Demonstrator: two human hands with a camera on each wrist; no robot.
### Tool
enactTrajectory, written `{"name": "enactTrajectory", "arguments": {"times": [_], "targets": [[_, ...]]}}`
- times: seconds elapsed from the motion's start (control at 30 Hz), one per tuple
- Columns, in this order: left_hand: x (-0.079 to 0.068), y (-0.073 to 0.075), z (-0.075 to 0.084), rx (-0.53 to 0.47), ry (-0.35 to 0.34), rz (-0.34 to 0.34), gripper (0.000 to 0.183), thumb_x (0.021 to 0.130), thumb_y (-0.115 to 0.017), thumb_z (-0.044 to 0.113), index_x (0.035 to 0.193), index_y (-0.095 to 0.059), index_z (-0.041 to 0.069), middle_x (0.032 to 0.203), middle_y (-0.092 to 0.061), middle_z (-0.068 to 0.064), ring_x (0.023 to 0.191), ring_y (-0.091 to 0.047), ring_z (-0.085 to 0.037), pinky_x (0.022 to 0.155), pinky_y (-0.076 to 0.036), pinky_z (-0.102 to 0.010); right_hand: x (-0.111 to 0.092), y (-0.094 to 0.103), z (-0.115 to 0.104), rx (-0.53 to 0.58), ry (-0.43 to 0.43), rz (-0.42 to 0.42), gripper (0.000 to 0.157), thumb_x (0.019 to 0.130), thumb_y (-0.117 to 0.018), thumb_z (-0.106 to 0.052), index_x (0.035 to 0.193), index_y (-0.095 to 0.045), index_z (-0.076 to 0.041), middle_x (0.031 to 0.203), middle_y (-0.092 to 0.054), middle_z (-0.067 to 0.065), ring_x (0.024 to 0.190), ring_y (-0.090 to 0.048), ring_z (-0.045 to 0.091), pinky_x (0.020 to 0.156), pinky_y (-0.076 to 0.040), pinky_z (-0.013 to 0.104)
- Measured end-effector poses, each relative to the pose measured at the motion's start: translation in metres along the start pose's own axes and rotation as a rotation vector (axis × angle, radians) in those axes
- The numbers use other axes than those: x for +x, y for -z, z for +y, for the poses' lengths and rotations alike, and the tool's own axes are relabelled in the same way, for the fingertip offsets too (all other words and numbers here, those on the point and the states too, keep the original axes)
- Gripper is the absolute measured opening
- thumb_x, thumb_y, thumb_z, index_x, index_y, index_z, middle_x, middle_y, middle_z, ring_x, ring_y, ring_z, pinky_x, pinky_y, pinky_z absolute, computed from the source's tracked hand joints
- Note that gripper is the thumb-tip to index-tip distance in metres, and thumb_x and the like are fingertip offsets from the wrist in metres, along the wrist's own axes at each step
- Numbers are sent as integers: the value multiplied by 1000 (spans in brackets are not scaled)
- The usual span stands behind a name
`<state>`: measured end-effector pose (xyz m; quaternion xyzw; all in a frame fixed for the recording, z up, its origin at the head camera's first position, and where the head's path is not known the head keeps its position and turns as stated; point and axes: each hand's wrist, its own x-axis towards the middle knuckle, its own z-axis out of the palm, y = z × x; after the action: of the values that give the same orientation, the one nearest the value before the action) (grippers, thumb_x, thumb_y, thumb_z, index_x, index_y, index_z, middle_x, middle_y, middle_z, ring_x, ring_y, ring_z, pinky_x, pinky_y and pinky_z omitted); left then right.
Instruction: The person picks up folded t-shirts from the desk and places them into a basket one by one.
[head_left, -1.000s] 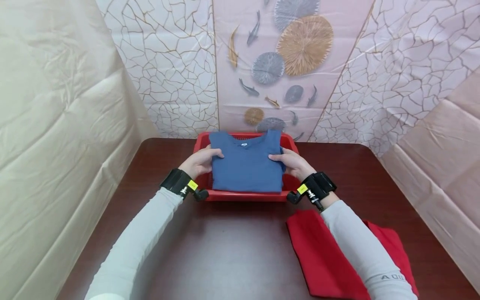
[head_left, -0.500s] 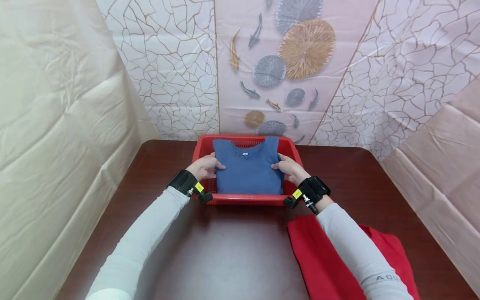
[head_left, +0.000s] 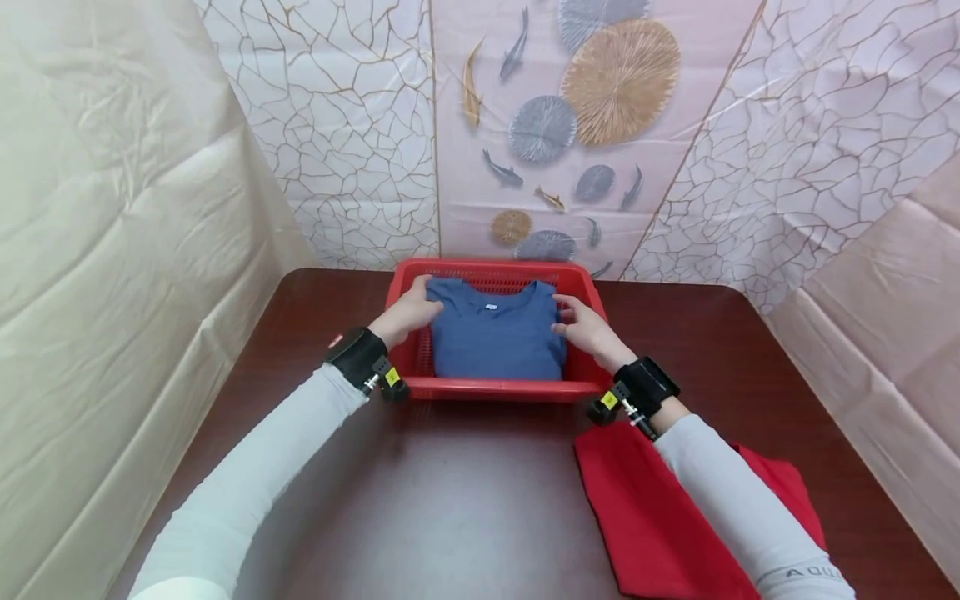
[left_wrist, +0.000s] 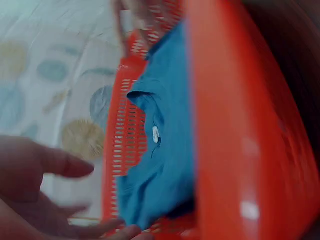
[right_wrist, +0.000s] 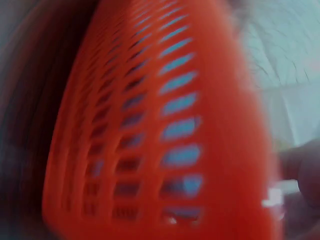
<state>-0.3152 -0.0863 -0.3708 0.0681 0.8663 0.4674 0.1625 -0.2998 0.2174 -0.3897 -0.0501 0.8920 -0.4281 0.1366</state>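
A folded blue shirt lies inside a red plastic basket, its collar toward the basket's back wall. At the basket's left side is my left hand, thumb and fingers spread beside the shirt's left shoulder. My right hand hovers over the right rim, fingers loosely bent and close to the shirt's right edge; whether they touch it is hard to tell. In the left wrist view the blue shirt fills the basket and the left fingers are apart. The right wrist view is mostly the slotted basket wall, blurred.
A folded red garment lies on the dark brown table at the front right, partly under the right forearm. Patterned cloth hangs behind the table, and plain cloth hangs at the left side.
Both hands have let go of the blue shirt and moved outward from its sides. The shirt has sunk lower into the basket and now lies there.
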Motion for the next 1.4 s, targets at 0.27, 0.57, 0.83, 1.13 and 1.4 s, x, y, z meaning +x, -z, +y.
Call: {"name": "enactTrajectory", "arguments": {"times": [0.27,0.57,0.83,1.13,1.4], "targets": [[-16,-25,-6,813,-177,-230,75,97,-67,39,159,-33,16,166,-24,-15,154,-11,-40,117,-16,-69,-9,-11,9,-458,377,-169,61,96,-71,-19,151,-47,-6,159,-31,27,147,-29,46,114,-33,62],[-16,-32,-21,864,-82,-364,75,99,-60,47,160,-30,16,166,-22,-17,154,-15,-38,121,-8,-64,-8,-19,17,-518,272,-411,67,100,-63,-32,158,-35,-12,165,-19,25,146,-30,48,112,-35,62],[-14,-30,-21,842,-202,-235,64,97,-66,40,151,-48,12,155,-45,-16,144,-41,-34,116,-32,-57,-8,-19,13,-522,306,-298,60,97,-68,-25,152,-47,-9,159,-34,25,144,-35,45,111,-37,61],[-51,-63,8,722,-452,329,15,98,-68,28,95,-74,15,79,-70,0,71,-67,-20,54,-54,-39,-36,-16,10,-392,352,243,25,101,-62,-36,99,-73,-13,76,-68,4,63,-58,16,60,-44,33],[-107,-113,36,784,-670,470,22,98,-66,32,85,-61,15,62,-54,4,55,-56,-13,43,-39,-25,-99,-17,11,-427,426,493,36,100,-64,-39,72,-52,-20,51,-33,-4,42,-29,10,44,-23,27]]}}
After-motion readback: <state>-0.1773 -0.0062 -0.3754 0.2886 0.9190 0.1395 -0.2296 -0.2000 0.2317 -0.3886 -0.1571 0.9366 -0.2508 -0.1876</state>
